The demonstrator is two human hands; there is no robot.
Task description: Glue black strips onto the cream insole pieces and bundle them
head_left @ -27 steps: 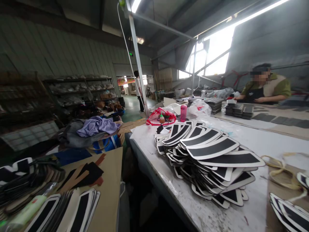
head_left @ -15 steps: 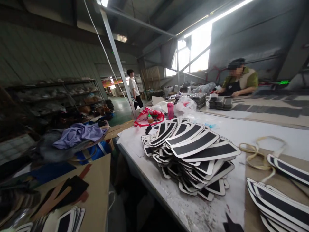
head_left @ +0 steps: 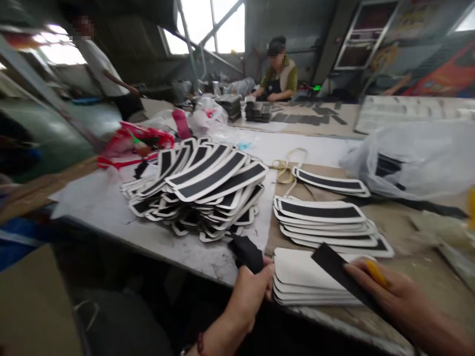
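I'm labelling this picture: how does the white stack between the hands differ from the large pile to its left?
The white stack shows a plain white top; the large pile shows black bands edged in white. The white stack is low and fairly even; the large pile is taller and loosely fanned. Both consist of flat, stacked pieces.

The back window (head_left: 232, 32) glares amid dimness; the left edge blurs.
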